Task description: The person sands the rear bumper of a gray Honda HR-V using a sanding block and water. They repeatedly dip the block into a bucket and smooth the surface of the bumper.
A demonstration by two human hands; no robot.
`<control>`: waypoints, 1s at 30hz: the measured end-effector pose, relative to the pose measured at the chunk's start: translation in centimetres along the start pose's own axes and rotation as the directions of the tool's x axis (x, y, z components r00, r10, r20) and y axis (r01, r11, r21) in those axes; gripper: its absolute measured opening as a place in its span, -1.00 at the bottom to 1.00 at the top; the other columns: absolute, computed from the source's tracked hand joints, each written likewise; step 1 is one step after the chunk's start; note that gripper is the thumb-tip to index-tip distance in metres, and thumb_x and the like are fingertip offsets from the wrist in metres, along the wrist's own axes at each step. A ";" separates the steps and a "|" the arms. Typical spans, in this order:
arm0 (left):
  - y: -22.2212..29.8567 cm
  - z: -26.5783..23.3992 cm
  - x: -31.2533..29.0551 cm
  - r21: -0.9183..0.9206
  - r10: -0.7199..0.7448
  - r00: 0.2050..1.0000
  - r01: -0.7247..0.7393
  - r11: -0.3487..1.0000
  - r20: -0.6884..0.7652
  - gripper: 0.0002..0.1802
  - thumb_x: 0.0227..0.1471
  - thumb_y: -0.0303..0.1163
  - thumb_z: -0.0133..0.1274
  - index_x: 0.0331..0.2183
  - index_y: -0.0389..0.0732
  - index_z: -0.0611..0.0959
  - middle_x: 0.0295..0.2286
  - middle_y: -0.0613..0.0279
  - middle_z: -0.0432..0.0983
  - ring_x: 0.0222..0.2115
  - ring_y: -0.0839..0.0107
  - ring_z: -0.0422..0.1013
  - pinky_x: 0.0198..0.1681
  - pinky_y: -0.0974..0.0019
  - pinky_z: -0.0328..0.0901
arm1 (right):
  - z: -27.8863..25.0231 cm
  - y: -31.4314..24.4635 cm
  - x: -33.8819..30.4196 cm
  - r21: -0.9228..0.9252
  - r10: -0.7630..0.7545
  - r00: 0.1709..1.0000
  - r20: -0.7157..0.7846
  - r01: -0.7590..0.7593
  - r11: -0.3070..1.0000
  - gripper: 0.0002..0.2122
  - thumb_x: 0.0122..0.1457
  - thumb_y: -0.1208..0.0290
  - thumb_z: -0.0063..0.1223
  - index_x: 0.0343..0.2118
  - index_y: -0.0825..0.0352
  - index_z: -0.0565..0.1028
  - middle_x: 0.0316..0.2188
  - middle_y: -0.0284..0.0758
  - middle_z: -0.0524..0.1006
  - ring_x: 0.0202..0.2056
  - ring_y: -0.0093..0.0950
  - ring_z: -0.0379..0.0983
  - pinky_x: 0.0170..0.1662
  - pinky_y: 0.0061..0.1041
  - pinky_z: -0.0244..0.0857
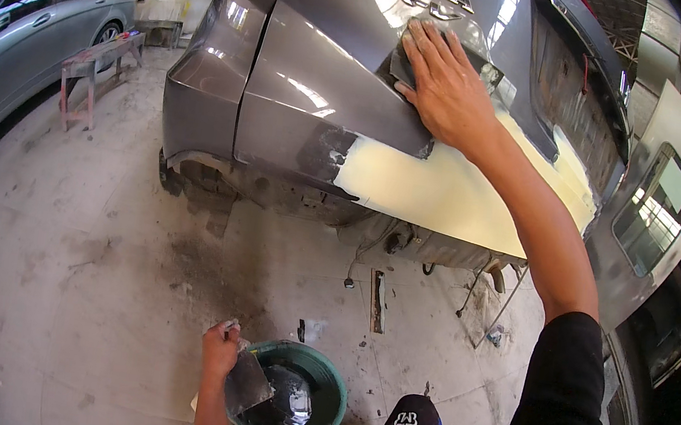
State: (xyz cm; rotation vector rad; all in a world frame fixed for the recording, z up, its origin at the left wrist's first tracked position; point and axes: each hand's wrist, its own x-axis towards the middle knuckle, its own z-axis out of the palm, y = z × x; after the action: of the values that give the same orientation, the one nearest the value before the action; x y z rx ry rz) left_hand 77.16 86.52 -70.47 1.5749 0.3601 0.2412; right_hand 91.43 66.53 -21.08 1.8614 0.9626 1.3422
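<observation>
My right hand lies over a piece of dark sandpaper, pressing it to the grey tailgate just under the raised lettering. Its fingers point up the panel, with the thumb at the sheet's lower edge. Below it, cream-coloured filler covers the lower part of the tailgate. Down near the floor, my left hand is closed on a thin dark grey sheet, which hangs over a green basin of dark liquid. Something small and pale shows at its fingertips; I cannot make out what.
A silver car stands at the left, beside a small worn bench. An unmounted panel with a window leans at the right. Loose wires and a thin metal rod hang under the car's rear.
</observation>
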 end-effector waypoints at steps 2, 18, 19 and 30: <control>-2.1 -0.3 0.4 0.125 0.089 0.996 -0.084 0.989 -0.029 -0.68 0.06 -0.37 0.02 -0.18 -0.37 0.60 -0.35 -0.10 0.58 -0.34 0.22 0.53 -0.24 0.29 0.36 | 0.0 -0.6 -0.2 -0.002 0.018 1.000 0.010 -0.018 1.000 -0.36 0.11 0.20 0.07 0.19 0.43 0.15 0.26 -0.16 0.09 0.30 -0.28 -0.06 0.31 -0.21 -0.19; 0.0 -0.8 -0.6 0.085 0.032 0.998 -0.027 0.996 -0.056 -0.68 0.06 -0.36 0.02 -0.19 -0.37 0.61 -0.36 -0.13 0.58 -0.32 0.14 0.53 -0.20 0.25 0.36 | -0.1 -0.1 -0.4 -0.156 -0.002 0.999 0.037 0.008 0.988 -0.34 0.13 0.10 0.02 0.17 0.47 0.18 0.26 -0.14 0.09 0.26 -0.26 -0.01 0.26 -0.29 -0.08; 0.0 -0.7 -0.6 0.075 0.031 0.997 -0.026 0.997 -0.063 -0.69 0.06 -0.36 0.02 -0.20 -0.37 0.61 -0.37 -0.13 0.58 -0.33 0.14 0.53 -0.20 0.25 0.36 | -0.2 0.3 -0.4 -0.119 -0.011 1.000 0.024 0.014 0.993 -0.35 0.12 0.14 0.04 0.18 0.47 0.17 0.26 -0.14 0.09 0.26 -0.26 -0.01 0.26 -0.28 -0.08; 0.1 -0.6 -0.6 0.171 0.052 0.997 -0.041 0.984 -0.059 -0.70 0.06 -0.34 0.03 -0.22 -0.35 0.62 -0.33 -0.12 0.57 -0.27 0.09 0.52 -0.16 0.21 0.36 | 0.5 1.7 -0.9 -0.003 -0.004 1.000 -0.006 0.004 1.000 -0.34 0.09 0.25 0.09 0.18 0.50 0.14 0.26 -0.08 0.08 0.29 -0.23 -0.04 0.32 -0.28 -0.15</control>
State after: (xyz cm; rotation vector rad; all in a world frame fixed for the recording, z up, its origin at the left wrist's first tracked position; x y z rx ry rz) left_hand 76.40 86.81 -70.27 1.7479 0.4025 0.3038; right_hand 92.01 64.83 -20.25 1.8535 0.9663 1.3467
